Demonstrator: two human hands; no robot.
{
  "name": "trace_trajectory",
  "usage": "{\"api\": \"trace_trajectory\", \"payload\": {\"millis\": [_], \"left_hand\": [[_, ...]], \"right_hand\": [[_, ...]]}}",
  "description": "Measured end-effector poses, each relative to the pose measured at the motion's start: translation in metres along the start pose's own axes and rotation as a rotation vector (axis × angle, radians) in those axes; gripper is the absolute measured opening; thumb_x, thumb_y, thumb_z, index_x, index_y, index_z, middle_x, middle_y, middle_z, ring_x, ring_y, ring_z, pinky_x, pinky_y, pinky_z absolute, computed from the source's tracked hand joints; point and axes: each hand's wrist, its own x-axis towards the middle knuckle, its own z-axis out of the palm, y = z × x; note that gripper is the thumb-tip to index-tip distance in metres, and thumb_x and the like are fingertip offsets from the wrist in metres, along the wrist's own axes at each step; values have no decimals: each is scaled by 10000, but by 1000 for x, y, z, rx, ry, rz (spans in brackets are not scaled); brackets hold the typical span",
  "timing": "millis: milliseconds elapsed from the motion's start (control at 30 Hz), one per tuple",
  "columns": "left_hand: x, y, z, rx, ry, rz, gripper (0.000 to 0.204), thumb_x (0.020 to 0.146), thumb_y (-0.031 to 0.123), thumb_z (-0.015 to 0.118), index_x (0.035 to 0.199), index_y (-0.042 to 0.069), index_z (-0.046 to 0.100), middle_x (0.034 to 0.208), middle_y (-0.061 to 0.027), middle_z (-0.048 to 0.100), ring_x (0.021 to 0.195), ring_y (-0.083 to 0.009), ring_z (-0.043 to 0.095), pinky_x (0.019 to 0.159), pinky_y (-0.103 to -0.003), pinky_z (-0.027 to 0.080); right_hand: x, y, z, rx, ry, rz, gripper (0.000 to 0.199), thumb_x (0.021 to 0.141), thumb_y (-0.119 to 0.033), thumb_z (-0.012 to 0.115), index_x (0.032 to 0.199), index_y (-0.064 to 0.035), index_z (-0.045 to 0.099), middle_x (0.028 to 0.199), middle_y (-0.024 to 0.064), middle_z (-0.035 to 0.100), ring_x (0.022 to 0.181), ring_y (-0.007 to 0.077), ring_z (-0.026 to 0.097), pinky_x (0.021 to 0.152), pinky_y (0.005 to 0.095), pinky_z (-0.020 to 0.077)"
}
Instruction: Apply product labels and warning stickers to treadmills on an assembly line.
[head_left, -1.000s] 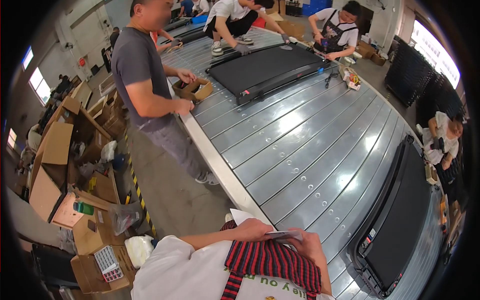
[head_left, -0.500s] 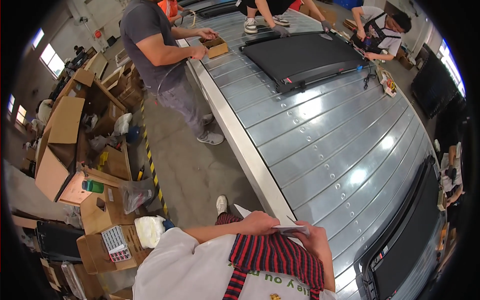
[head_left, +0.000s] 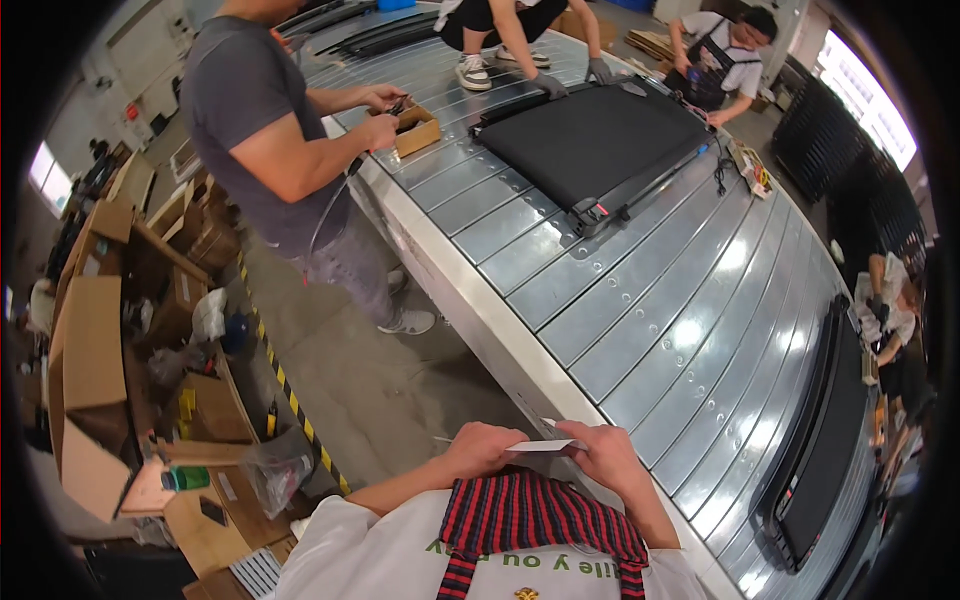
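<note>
Close to my chest, both of my hands pinch a small white strip, like paper or a label [head_left: 543,446]. My left hand [head_left: 484,450] grips one end with its fingers curled in. At the other end, my right hand [head_left: 606,459] has thumb and fingers closed on the strip. A thin pale sliver juts up beside my right fingertips, too small to identify. Just beyond my hands runs the white edge [head_left: 570,380] of a long table topped with shiny metal slats [head_left: 600,330].
Ahead on the slats lies a black panel [head_left: 590,140], handled by a gloved person crouching on the table [head_left: 500,30]. A person in grey [head_left: 250,130] stands at left beside a small wooden box [head_left: 418,135]. Another black panel [head_left: 825,450] is at right; cardboard boxes [head_left: 95,340] crowd the left.
My view has shifted, so the table sits differently in it. My hands have drawn slightly apart, leaving the strip stretched level between them. The gloved person's panel has turned a little.
</note>
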Motion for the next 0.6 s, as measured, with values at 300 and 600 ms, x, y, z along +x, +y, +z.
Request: {"api": "trace_trajectory", "payload": {"millis": [300,600], "left_hand": [[64,-35,-32,17,-131,187,120,772,214,522,856,156,585,746,-91,597,716,-301,576,584,-398,451],[141,-57,-70,177,-109,259,146,722,134,534,856,148,590,728,-90,590,696,-292,577,577,-392,452]], "right_hand": [[24,5,0,63,106,172,375,670,-75,642,1032,-132,557,742,84,623,662,289,592,584,373,468],[87,53,-15,122,235,130,361,663,-62,639,1013,-95,557,752,75,625,691,286,598,606,361,472]]}}
